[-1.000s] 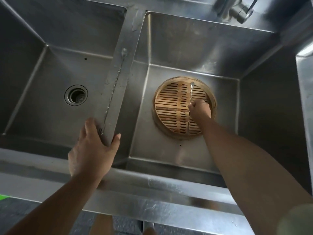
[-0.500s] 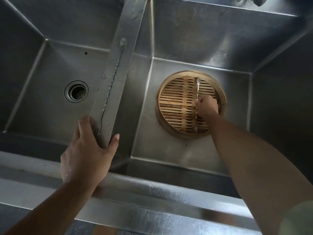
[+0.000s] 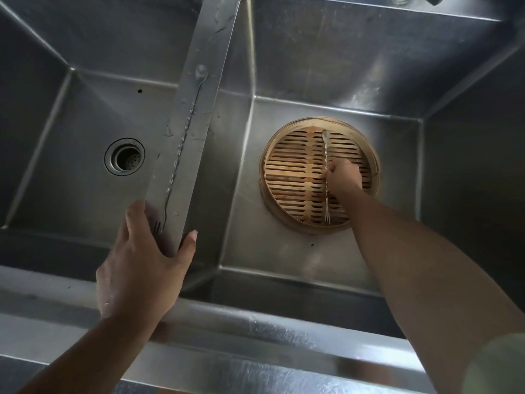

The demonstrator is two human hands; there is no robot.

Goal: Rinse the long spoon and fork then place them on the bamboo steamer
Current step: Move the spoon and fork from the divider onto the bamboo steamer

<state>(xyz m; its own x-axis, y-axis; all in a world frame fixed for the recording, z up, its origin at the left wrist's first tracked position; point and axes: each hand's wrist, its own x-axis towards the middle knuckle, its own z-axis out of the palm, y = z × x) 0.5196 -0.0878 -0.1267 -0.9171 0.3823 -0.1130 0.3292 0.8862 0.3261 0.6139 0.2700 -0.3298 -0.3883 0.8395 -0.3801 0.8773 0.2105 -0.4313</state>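
On the slatted floor of the round bamboo steamer [image 3: 295,177], in the right basin of the steel double sink [image 3: 312,52], lies a long thin twisted-metal utensil [image 3: 325,155], spoon bowl far, fork tines near. The right hand [image 3: 342,177] is curled around its middle, pinching the stem. A second long twisted spoon-and-fork utensil [image 3: 181,143] lies wet along the divider ridge between the basins; the left hand [image 3: 142,268], fingers spread, grips the ridge's near end beside its tines. A round drain [image 3: 124,156] sits in the left basin.
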